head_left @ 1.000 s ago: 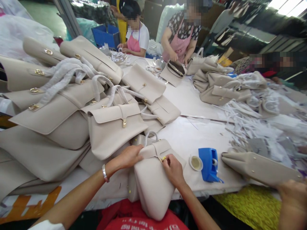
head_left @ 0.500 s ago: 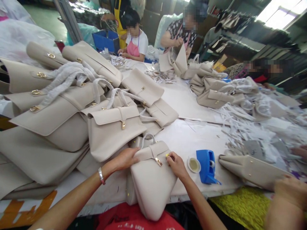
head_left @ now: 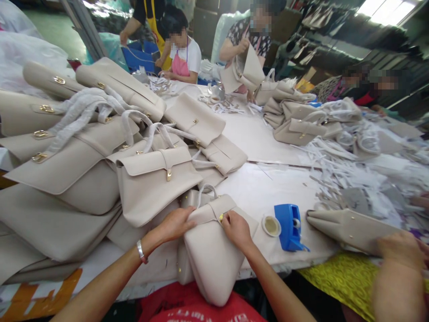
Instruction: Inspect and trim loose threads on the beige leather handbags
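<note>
A small beige handbag [head_left: 211,259] lies at the table's near edge, its bottom hanging over toward my lap. My left hand [head_left: 174,223] rests on its upper left corner, fingers curled against the flap. My right hand [head_left: 236,230] is closed in a pinch at the gold clasp on the flap strap, with a bit of yellow showing at the fingertips. The bag's thin handle [head_left: 208,189] loops up behind the flap.
A big heap of beige bags [head_left: 100,147] fills the left. A blue tape dispenser [head_left: 288,227] and tape roll [head_left: 271,225] sit right of my hands. A co-worker's hand [head_left: 398,248] holds another bag [head_left: 351,227] at right. More people work at the far end amid paper scraps [head_left: 351,174].
My right hand moved left from beside the clasp back onto it, covering it. The left hand stayed on the flap. A far worker lifted a bag higher.
</note>
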Demonstrator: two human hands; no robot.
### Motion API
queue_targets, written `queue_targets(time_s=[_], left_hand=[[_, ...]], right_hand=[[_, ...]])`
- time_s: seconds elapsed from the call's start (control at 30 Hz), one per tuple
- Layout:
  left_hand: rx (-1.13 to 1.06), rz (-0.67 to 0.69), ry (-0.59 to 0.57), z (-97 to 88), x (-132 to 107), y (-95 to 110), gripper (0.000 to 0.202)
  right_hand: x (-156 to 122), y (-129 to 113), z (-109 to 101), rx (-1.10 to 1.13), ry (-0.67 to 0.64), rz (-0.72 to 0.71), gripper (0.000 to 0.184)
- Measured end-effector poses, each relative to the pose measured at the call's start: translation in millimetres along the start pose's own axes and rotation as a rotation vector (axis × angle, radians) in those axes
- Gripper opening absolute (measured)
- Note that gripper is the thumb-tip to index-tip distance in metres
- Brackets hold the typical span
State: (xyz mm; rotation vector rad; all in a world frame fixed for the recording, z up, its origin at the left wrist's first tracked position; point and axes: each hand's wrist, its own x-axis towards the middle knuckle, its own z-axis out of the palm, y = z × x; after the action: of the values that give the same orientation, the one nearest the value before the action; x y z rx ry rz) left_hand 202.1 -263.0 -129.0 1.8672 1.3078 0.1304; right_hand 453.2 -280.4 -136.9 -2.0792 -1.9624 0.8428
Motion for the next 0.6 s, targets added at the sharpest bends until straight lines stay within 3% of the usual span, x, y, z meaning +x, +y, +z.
queue_targets(time_s=[0.13,0.33,0.5,0.6], left_hand=[[0.031,0.0,-0.001,0.2,-2,2,0.046],[0.12,-0.008,-0.003,3.6,-1,3,0.048],[0.089,-0.016,-0.003,7.8,3,-7,0.049],[0.048,-0.022,-0.01,6.8,6,-13,0.047]], right_hand=[[0,11,3,0.068,-0.032,0.069,0.024],[17,23,1,0.124,-0.225,0.077,0.018],[15,22,6,-0.02,-0.113,-0.011,0.024],[23,22,7,-0.04,-0.155,-0.122,0.022]])
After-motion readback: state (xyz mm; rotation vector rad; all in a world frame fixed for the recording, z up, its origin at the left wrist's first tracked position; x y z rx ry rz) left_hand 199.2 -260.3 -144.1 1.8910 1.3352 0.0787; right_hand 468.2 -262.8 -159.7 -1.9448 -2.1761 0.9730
